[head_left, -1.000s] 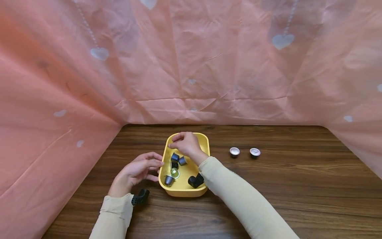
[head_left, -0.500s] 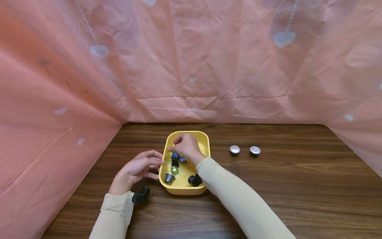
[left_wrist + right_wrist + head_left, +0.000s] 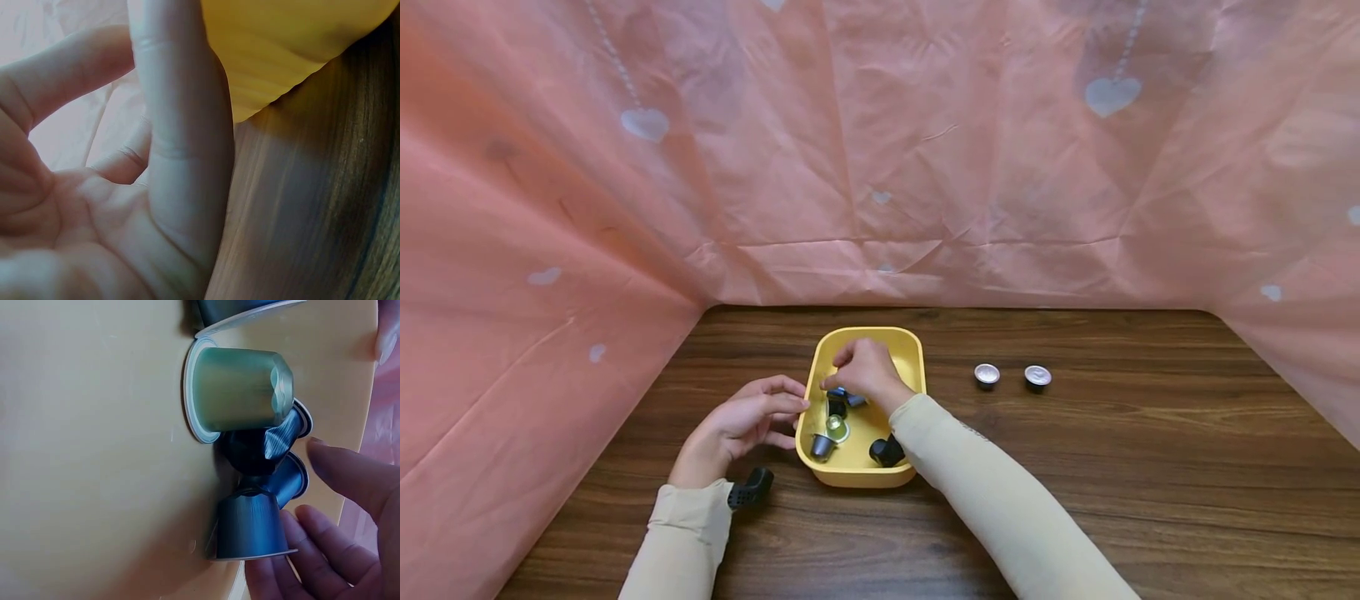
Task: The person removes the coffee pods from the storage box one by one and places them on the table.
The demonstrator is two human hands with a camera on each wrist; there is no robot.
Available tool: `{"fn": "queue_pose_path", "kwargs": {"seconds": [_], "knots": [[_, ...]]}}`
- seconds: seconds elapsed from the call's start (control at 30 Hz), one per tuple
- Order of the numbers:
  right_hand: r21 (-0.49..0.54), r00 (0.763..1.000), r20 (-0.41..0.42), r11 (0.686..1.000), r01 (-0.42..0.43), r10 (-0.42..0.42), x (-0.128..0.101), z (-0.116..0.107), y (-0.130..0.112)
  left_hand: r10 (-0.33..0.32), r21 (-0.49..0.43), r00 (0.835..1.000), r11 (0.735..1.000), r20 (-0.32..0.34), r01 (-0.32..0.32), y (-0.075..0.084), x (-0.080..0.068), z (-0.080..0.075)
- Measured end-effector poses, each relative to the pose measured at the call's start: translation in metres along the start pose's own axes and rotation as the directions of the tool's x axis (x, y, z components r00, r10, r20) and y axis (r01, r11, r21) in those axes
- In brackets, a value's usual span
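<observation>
Inside the yellow bin (image 3: pixel 865 480), my right hand (image 3: pixel 868 369) reaches down over several coffee capsules. In the right wrist view its fingers lie just beside a blue coffee capsule (image 3: pixel 251 525), while the thumb stands apart from it. Another blue capsule (image 3: pixel 289 478) and a dark capsule with a shiny crumpled patch (image 3: pixel 253 450) lie against it. A pale green capsule (image 3: pixel 234 390) is on its side close by, with a grey capsule (image 3: pixel 822 447) nearer the front. My left hand (image 3: pixel 741 423) rests its fingertips at the bin's left wall, fingers loosely spread.
Two capsules, one silver-lidded (image 3: pixel 987 375) and another beside it (image 3: pixel 1037 377), stand lids up on the wooden table (image 3: pixel 1120 467) right of the bin. A black wrist device (image 3: pixel 751 487) sits at the left cuff. A pink curtain (image 3: pixel 962 167) encloses the back and sides.
My right hand has lowered slightly toward the blue capsules, covering more of them. The left hand stays at the bin's wall.
</observation>
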State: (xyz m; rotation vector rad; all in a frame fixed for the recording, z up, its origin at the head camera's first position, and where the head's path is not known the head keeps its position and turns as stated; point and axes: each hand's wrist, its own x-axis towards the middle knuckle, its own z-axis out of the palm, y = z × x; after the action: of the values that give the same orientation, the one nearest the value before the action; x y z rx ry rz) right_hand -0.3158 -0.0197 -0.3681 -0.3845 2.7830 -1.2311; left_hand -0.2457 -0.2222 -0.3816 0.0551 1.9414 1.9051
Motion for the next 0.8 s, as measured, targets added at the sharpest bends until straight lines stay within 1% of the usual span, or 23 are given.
{"fn": "queue_pose_path", "kwargs": {"seconds": [0.03,0.17,0.2,0.27,0.4,0.43,0.67,0.8], "knots": [[-0.005,1.0,0.006,1.0,0.004,-0.004,0.0041,0.0028,0.0046,0.001,0.001,1.0,1.0,0.0,-0.001,0.0,-0.0002,-0.0001],[-0.022,0.999,0.042,1.0,0.008,-0.007,0.0058,0.0039,0.0082,0.002,0.004,1.0,1.0,0.0,-0.002,0.0002,-0.0006,0.0],[-0.028,0.999,0.04,0.999,0.021,-0.02,0.0084,0.006,0.0119,0.002,0.005,1.0,1.0,0.0,-0.002,0.0003,-0.0008,0.0002],[-0.036,0.999,0.048,0.999,0.025,-0.024,0.0045,0.0033,0.0088,0.002,0.004,1.0,1.0,-0.001,-0.002,0.0005,-0.0009,0.0006],[-0.052,0.998,0.054,0.998,0.038,-0.035,0.004,0.0024,0.0098,0.002,0.003,1.0,1.0,0.001,-0.002,0.001,0.0005,0.0014],[-0.053,0.998,0.064,0.998,0.03,-0.027,0.0017,0.0005,0.0068,0.002,0.002,1.0,1.0,0.003,-0.002,0.0011,0.0007,0.0015],[-0.075,0.995,0.096,0.996,0.047,-0.04,0.0014,0.0034,0.0082,0.002,-0.003,1.0,1.0,0.016,-0.002,-0.0007,-0.0008,0.0007],[-0.081,0.995,0.094,0.995,0.051,-0.043,-0.0001,0.0024,0.008,0.0,0.003,1.0,1.0,0.018,0.0,-0.0015,-0.0003,-0.0003]]}}
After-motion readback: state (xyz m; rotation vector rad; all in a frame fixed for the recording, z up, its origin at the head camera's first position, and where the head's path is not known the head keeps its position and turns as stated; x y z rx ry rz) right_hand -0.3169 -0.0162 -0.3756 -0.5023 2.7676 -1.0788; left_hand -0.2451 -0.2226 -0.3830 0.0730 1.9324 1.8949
